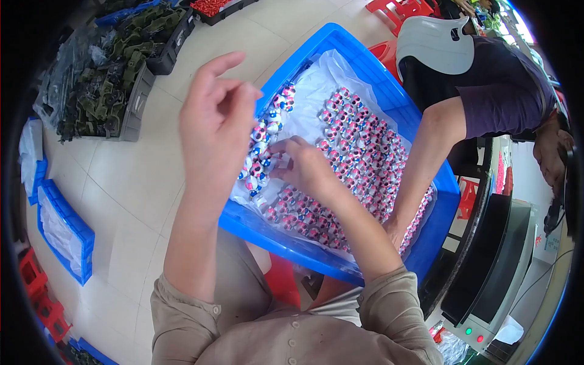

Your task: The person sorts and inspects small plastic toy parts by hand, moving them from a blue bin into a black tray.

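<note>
A blue plastic bin (328,263), lined with white sheeting (331,70), holds many small round toy heads (353,131) in pink, white and black. A looser cluster of heads with blue parts (260,149) lies along its left side. Over that cluster, my right hand (304,167) has its fingers bent round a small whitish toy head, partly hidden by the fingers. My left hand (219,106) is raised above the bin's left rim, index finger stretched out and the others loosely bent; nothing shows between them.
From the right, a co-worker's arm (429,146) reaches into the bin. A white chair back (435,45) stands beyond it. Grey crates of dark green parts (103,91) are at the far left, smaller blue trays (64,228) nearer. A machine with lit buttons (480,298) stands right.
</note>
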A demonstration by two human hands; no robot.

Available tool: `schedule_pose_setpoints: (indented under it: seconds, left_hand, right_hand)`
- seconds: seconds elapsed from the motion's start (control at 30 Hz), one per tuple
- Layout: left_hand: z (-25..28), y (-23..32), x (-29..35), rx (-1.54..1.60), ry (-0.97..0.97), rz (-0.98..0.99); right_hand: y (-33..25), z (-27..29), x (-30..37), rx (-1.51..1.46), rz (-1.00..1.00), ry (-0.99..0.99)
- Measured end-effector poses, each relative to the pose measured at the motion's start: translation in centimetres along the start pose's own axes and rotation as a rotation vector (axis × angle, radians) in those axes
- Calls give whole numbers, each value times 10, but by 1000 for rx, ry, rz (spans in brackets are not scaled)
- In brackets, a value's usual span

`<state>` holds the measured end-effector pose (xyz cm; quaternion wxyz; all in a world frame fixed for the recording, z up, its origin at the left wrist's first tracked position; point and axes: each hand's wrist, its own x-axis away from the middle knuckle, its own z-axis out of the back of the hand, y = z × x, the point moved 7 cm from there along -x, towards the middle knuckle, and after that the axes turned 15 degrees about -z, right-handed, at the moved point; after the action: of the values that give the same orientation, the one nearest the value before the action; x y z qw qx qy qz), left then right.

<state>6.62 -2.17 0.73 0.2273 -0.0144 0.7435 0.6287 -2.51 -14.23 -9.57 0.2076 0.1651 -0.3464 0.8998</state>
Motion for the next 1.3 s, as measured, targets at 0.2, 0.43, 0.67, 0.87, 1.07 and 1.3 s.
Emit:
schedule_pose_setpoints:
  seconds: [0.2,0.43,0.67,0.87,1.07,1.3]
  left_hand:
    - [32,8,34,-21,158,25]
    - [37,10,33,105,288,0]
    - [32,5,34,177,283,20]
    - [30,0,35,220,259,24]
    - [30,-3,35,284,270,52]
    - [33,-4,35,247,267,41]
  right_hand:
    - [-14,-4,4,90,15,119]
    - [10,11,-3,-25,66,183]
    - [65,53,-22,-317,-87,432]
    - [56,58,-18,-125,-113,560]
    - [48,62,-10,297,6,667]
    - [41,60,-16,403,34,682]
